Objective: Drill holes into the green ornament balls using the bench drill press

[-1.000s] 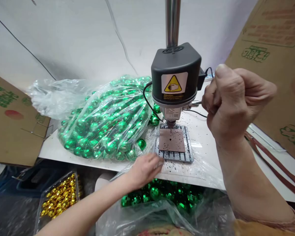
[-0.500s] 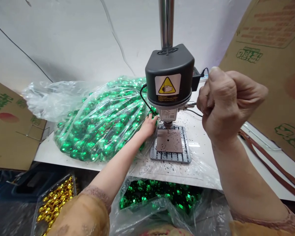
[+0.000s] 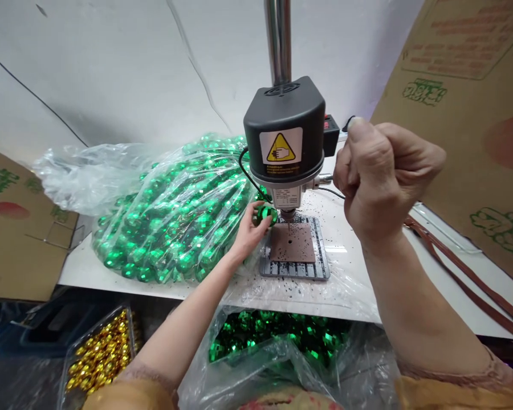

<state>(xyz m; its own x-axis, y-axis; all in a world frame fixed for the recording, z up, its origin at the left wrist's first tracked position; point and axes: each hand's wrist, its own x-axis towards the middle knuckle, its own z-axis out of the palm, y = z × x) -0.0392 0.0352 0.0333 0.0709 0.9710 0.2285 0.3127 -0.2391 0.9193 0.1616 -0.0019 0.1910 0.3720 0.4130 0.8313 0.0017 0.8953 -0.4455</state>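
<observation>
My left hand (image 3: 252,229) is closed on a shiny green faceted ball (image 3: 267,216), just left of the drill press's chuck. The drill press (image 3: 284,131) has a black motor housing with a yellow warning label. Below its bit lies a brown square plate (image 3: 301,250) with a dark hole, on the slotted metal base (image 3: 322,269). My right hand (image 3: 382,176) makes a fist at the press's lever (image 3: 324,180); the fingers cover the part they grip. Beside my left hand, a clear plastic bag (image 3: 162,228) bulges with green faceted balls.
Dark shavings dot the white table (image 3: 123,283). Below its front edge is an open plastic bag (image 3: 277,364) of green balls. A clear tub (image 3: 130,330) of gold balls stands at lower left. Cardboard boxes (image 3: 17,256) flank the table; a brown strap (image 3: 461,279) lies right.
My left hand has come back from beside the bag towards the plate, now with a green ball in its fingers. My right fist stays at the lever. The camera view has shifted slightly.
</observation>
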